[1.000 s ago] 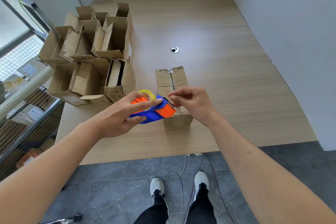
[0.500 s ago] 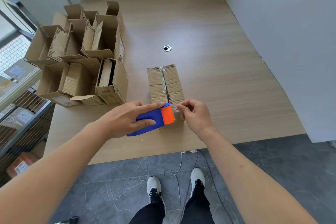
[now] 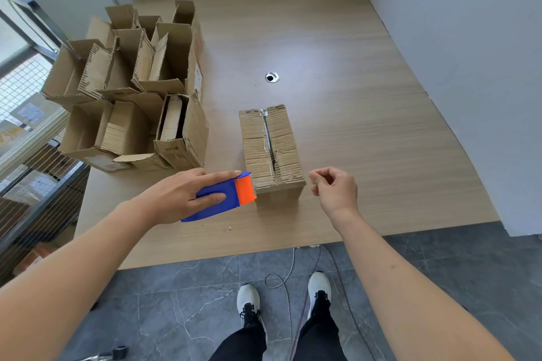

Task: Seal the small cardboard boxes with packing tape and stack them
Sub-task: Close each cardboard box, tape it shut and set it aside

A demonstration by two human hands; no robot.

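While the left hand grips the blue and orange tape dispenser, the small cardboard box sits on the wooden table just past the dispenser's orange end. That orange end touches the near left corner of the box. A strip of clear tape runs along the seam on top of the box, and the flaps are shut. The right hand is just beside the near right corner of the box, not touching it, with its fingers curled in and thumb and first finger pinched together; it seems to hold nothing. A bunch of open cardboard boxes stands to the left of the taped box, well apart from it.
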